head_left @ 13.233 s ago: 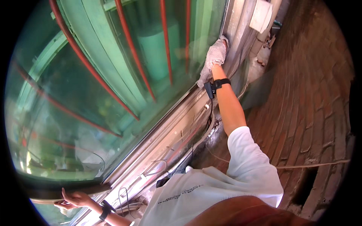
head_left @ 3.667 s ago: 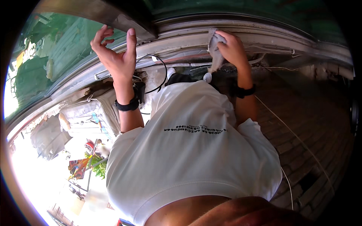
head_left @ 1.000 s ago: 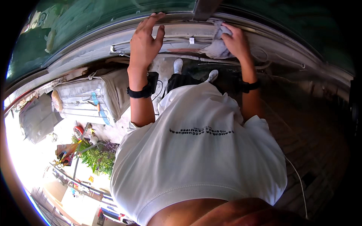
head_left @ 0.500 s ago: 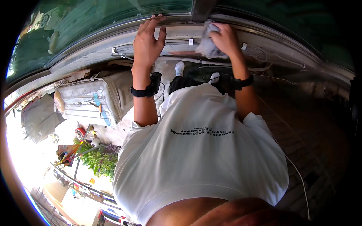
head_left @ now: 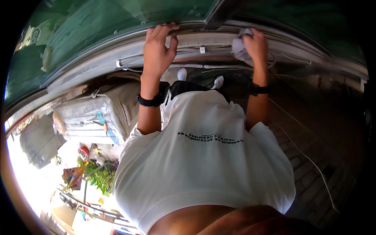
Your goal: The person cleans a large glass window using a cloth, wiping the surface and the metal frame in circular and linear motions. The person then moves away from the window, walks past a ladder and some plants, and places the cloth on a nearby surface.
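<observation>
My left hand (head_left: 159,49) rests on the window frame's lower edge, its fingers stretched over the metal rail and the thumb apart; nothing is in it. To the right, my right hand (head_left: 256,46) grips a crumpled grey cloth (head_left: 239,49) against the ledge (head_left: 219,38) below the glass. Part of the cloth is hidden by the fingers. Dark green window glass (head_left: 129,17) spans the far side, divided by a dark upright bar (head_left: 220,15) between my hands. Each wrist wears a black band.
Cables and a white pipe (head_left: 192,66) run along the wall under the ledge. At left stands a bulky box under a pale cover (head_left: 86,117), with tools on top. Green plants (head_left: 102,178) are lower left. A thin white cord (head_left: 309,158) trails over the dark floor at right.
My right hand has slid the cloth to the right along the ledge, away from the upright bar. My left hand stays on the frame. The whole view has shifted slightly.
</observation>
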Action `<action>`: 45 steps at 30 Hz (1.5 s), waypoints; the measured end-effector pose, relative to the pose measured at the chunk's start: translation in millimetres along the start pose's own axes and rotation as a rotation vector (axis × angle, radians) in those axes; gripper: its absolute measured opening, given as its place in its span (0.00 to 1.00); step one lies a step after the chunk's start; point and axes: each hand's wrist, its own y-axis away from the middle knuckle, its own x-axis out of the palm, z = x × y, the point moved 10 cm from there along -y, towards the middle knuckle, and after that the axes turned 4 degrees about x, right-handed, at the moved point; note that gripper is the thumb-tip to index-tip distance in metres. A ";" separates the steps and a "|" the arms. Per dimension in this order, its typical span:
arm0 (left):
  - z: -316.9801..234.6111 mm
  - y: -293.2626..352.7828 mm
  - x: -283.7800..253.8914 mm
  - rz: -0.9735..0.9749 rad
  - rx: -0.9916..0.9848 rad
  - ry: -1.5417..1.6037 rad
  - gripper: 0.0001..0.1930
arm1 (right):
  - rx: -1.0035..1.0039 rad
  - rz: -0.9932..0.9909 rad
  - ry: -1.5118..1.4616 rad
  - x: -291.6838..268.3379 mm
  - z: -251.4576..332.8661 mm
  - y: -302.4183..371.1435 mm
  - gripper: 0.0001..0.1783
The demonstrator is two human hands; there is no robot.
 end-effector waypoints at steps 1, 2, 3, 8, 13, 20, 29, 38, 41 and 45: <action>2.5 -0.8 0.2 -0.036 0.033 0.022 0.10 | -0.011 0.109 -0.083 18.8 11.3 4.5 0.20; 4.2 -1.2 0.0 -0.039 0.035 0.022 0.10 | -0.105 0.148 -0.109 38.1 26.1 12.5 0.21; 5.2 -0.4 -0.4 -0.037 0.034 0.025 0.09 | -0.129 0.109 -0.166 39.5 48.3 30.7 0.22; 7.6 -3.9 -4.2 -0.017 0.047 0.037 0.09 | -0.071 0.093 -0.090 24.4 20.6 24.9 0.22; -2.8 -6.4 -2.1 -0.014 0.041 -0.051 0.10 | 0.092 -0.130 0.120 -38.9 -97.9 -31.5 0.21; -32.1 -15.9 2.1 -0.144 0.044 -0.019 0.08 | 0.029 0.049 0.473 -31.4 -29.2 -31.8 0.18; -150.1 -76.1 -35.5 -0.702 0.420 0.020 0.21 | -0.009 -0.020 0.242 -66.1 -128.2 -56.8 0.20; -178.4 -108.2 10.1 -0.778 0.515 -0.368 0.47 | -0.144 0.119 0.392 -57.4 -113.8 -73.9 0.14; -171.4 -110.6 14.6 -0.867 0.459 -0.483 0.48 | -0.382 0.340 0.139 -14.0 -24.8 -14.8 0.09; -165.9 -113.7 18.8 -0.885 0.478 -0.474 0.45 | -0.515 0.285 -0.018 13.1 5.0 2.4 0.10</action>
